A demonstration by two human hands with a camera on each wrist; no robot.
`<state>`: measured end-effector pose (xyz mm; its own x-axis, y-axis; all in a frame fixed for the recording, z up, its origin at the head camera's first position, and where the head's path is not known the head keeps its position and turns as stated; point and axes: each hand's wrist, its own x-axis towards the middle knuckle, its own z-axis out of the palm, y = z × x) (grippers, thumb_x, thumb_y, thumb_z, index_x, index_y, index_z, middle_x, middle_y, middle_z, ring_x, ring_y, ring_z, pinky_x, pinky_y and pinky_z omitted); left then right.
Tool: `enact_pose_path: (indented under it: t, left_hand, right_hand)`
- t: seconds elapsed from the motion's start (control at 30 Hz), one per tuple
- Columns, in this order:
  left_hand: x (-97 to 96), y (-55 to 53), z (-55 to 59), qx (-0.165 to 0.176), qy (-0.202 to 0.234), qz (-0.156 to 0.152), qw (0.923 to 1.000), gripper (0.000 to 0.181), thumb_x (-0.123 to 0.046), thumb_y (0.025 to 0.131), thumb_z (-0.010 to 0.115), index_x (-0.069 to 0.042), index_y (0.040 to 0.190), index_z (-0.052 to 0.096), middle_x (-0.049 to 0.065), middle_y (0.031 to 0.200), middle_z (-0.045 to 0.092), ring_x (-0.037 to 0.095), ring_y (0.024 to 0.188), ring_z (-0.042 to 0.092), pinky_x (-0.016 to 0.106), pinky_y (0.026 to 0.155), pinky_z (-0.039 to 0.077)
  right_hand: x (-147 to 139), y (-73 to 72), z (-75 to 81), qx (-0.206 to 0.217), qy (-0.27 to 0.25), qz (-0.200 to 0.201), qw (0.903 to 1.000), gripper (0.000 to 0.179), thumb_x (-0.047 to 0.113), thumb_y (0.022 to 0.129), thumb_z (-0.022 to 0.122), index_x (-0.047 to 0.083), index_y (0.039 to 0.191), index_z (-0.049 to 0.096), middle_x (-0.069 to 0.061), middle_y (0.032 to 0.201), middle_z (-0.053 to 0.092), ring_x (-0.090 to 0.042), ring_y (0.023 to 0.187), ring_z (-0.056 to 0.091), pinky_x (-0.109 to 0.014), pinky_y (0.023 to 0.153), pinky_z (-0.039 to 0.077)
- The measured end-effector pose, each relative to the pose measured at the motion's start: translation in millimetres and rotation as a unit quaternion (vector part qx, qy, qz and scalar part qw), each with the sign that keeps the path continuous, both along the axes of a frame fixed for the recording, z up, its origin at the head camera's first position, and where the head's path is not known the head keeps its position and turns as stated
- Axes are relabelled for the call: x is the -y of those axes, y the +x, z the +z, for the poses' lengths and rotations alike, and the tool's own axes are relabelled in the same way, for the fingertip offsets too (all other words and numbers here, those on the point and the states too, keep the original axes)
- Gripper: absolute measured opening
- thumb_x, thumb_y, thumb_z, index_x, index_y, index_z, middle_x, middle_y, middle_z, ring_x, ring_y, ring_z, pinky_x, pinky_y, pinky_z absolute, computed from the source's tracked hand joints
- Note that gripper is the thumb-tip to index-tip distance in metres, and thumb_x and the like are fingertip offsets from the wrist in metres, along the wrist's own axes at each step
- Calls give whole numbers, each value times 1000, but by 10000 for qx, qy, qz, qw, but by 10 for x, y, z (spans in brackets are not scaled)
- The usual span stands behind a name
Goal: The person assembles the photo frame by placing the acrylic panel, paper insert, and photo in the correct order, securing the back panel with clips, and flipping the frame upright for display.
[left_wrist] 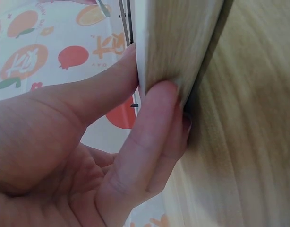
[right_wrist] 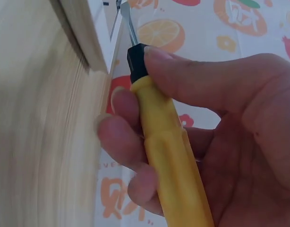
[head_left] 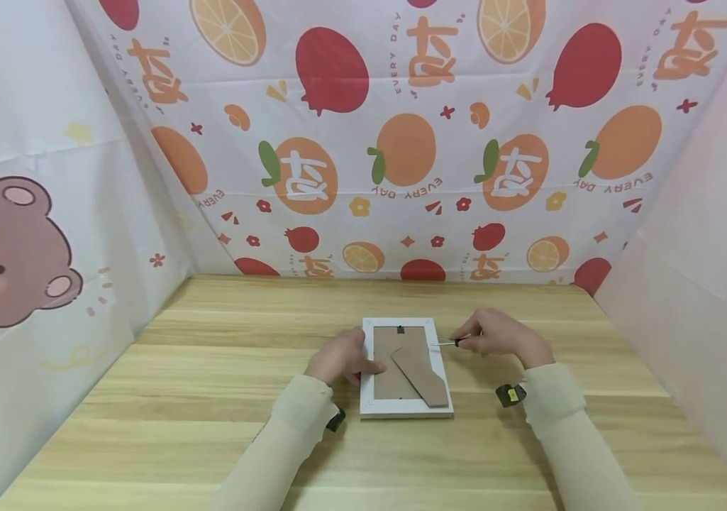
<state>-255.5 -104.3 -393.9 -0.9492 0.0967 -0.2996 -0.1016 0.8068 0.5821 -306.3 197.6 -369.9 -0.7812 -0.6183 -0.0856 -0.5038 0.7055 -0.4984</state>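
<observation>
A white picture frame (head_left: 404,407) lies face down on the wooden table, showing its brown backing board (head_left: 389,387) and an angled stand leg (head_left: 423,380). My left hand (head_left: 344,357) grips the frame's left edge, thumb over the back and fingertips against the pale side (left_wrist: 178,42). In my right hand (head_left: 497,333) is a flat-head screwdriver with a yellow handle (right_wrist: 166,151) and black collar (right_wrist: 137,61). Its metal tip (right_wrist: 126,12) reaches the inner right edge of the frame, beside the backing board.
The light wood table (head_left: 210,397) extends around the frame. A fruit-print cloth (head_left: 350,163) hangs behind it, with a bear-print cloth (head_left: 12,255) on the left and a pale cloth (head_left: 708,284) on the right. A black wrist device (head_left: 510,394) sits by the right sleeve.
</observation>
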Motion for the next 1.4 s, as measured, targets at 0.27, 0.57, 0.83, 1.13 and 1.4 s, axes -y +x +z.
enact_pose_path:
  t: [0.27, 0.57, 0.83, 1.13, 1.4]
  left_hand:
    - [5, 15, -11, -106, 56, -15, 9999, 43, -25, 85, 86, -2, 109, 58, 9, 89, 63, 20, 66, 67, 30, 61, 57]
    - [8, 8, -14, -98, 158, 6, 9998, 43, -24, 85, 86, -1, 109, 58, 10, 89, 63, 20, 67, 67, 30, 60, 59]
    - [9, 12, -11, -93, 112, 34, 9999, 43, -23, 85, 86, 0, 109, 59, 10, 88, 63, 20, 67, 67, 30, 60, 58]
    - [4, 21, -4, -155, 28, -15, 9999, 43, -22, 85, 86, 0, 109, 59, 10, 87, 63, 20, 65, 68, 31, 59, 58]
    - [-6, 13, -16, -181, 117, -20, 9998, 43, -20, 85, 86, 0, 111, 59, 11, 89, 64, 20, 67, 68, 30, 57, 60]
  right_hand:
    - [87, 43, -4, -121, 238, -102, 9996, 19, 5, 93, 72, 7, 110, 81, -4, 98, 78, -6, 61, 47, -21, 54, 41]
    - [128, 35, -4, -276, 496, -47, 9984, 20, 7, 93, 72, 9, 111, 81, -3, 106, 79, -9, 68, 47, -22, 59, 39]
    - [149, 39, -6, -383, 564, -70, 9977, 20, 7, 94, 72, 10, 110, 81, -3, 105, 79, -8, 67, 47, -21, 59, 39]
    - [173, 29, -12, -444, 669, -128, 9967, 19, 9, 94, 73, 12, 110, 82, -3, 107, 79, -10, 73, 50, -23, 62, 42]
    - [227, 68, 15, -693, 845, -117, 9939, 18, 7, 93, 73, 11, 108, 82, -3, 108, 80, -10, 76, 52, -23, 64, 42]
